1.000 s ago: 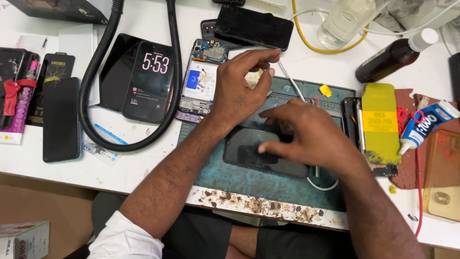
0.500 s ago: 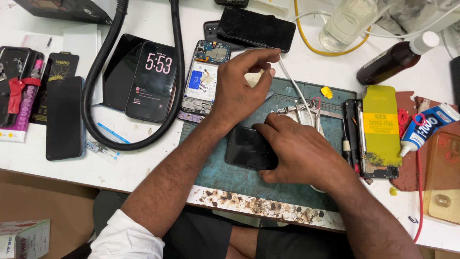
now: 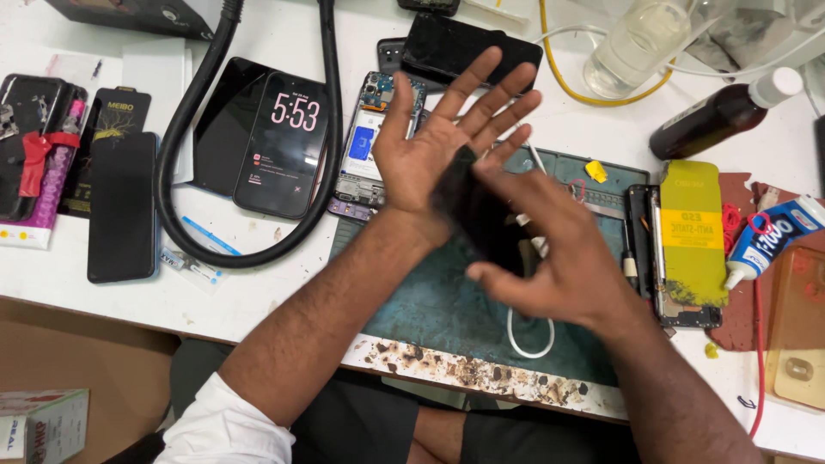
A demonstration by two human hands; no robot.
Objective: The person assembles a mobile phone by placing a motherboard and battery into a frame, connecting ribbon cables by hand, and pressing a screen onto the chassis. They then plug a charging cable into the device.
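My left hand (image 3: 434, 142) is raised over the green work mat (image 3: 430, 301), palm flat and fingers spread wide. A thin black phone (image 3: 468, 210) stands on edge between my two hands, lifted off the mat and lying against the left palm. My right hand (image 3: 559, 258) grips the phone from the right, thumb low and fingers curled over its edge. Most of the phone is hidden by the hands. An opened phone with bare circuit boards (image 3: 365, 146) lies just behind my left hand.
A lit phone (image 3: 284, 146) lies inside a black hose loop (image 3: 185, 172). More dark phones (image 3: 120, 206) sit at the left and another (image 3: 468, 47) at the top. A yellow-labelled part (image 3: 692, 232), glue tube (image 3: 769, 241), brown bottle (image 3: 722, 116) and white cable (image 3: 528, 335) lie to the right.
The black phone has been lifted off the mat and stood up between the hands. My left hand has let go of the small tool, opened flat and turned towards the phone.
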